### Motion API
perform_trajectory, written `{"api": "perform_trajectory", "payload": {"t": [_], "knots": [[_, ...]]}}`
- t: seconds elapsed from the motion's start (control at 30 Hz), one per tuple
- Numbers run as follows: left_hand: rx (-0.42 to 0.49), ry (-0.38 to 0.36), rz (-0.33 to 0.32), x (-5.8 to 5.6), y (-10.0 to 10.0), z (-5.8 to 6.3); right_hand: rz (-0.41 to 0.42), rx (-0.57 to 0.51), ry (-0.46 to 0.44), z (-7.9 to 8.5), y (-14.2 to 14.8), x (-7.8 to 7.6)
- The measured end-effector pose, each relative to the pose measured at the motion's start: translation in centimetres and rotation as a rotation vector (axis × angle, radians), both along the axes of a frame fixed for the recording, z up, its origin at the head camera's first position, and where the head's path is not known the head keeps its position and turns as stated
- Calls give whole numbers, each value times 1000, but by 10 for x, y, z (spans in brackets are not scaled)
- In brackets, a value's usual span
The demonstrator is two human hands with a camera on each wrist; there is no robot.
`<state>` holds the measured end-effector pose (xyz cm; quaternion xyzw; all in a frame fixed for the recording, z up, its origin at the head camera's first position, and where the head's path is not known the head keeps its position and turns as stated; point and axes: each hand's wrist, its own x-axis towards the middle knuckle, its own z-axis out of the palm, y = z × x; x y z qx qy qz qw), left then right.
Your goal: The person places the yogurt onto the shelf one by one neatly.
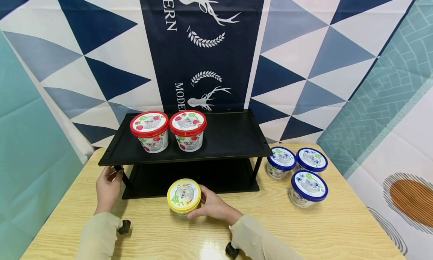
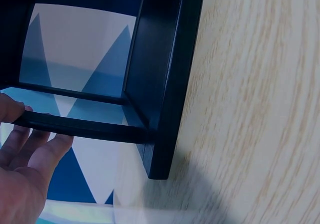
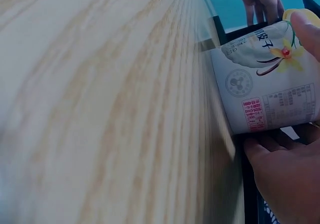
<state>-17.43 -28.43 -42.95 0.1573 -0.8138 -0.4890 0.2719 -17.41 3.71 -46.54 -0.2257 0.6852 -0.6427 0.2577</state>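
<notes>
My left hand (image 1: 109,188) grips the front left post (image 2: 90,127) of a black two-tier shelf (image 1: 233,136), the thumb on one side and the fingers on the other. In my right hand (image 1: 216,205) is a paper tub with a yellow lid (image 1: 183,195), held from its right side in front of the lower tier. The tub's printed side (image 3: 270,92) shows a vanilla flower in the right wrist view. Side by side on the upper tier, toward its left, stand a red-lidded tub (image 1: 149,130) and another red-lidded tub (image 1: 188,129).
Right of the shelf, three blue-lidded tubs stand on the wooden table (image 1: 152,230): one blue-lidded tub (image 1: 281,160) beside the shelf, another (image 1: 312,159) behind, the third (image 1: 308,186) nearer. A patterned cloth (image 1: 203,57) hangs behind the shelf.
</notes>
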Motion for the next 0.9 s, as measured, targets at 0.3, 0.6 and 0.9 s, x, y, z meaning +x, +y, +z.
{"api": "perform_trajectory", "payload": {"t": [0.3, 0.6, 0.9], "knots": [[1, 0, -4, 0, 0, 2, -42, -4, 4, -2, -5, 1], [-2, -4, 1, 0, -2, -1, -85, 0, 1, -1, -10, 3], [8, -27, 4, 0, -2, -2, -103, 6, 4, 0, -12, 5]]}}
